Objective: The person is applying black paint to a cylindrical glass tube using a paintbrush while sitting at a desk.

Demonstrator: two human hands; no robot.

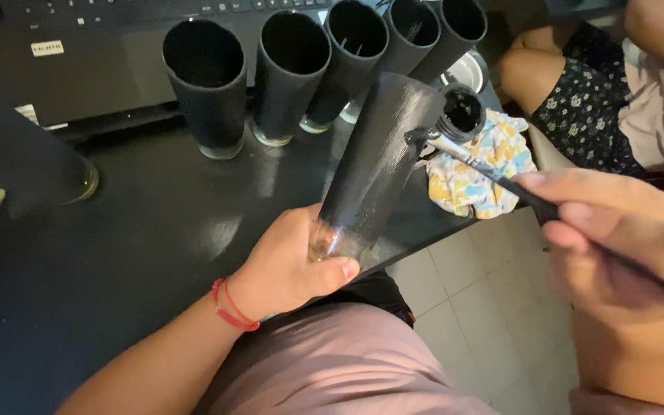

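My left hand grips the clear base of a tall glass coated in black paint, held tilted with its mouth pointing away to the upper right. My right hand holds a thin black paintbrush by its handle. The brush tip touches the glass's painted side near the rim. A small open pot of black paint sits just beyond the brush tip, on a colourful patterned cloth.
Several black-painted glasses stand in a row at the back of the black table, in front of a laptop. Two more glasses sit at the left edge. Another person's legs are at upper right. Tiled floor lies below.
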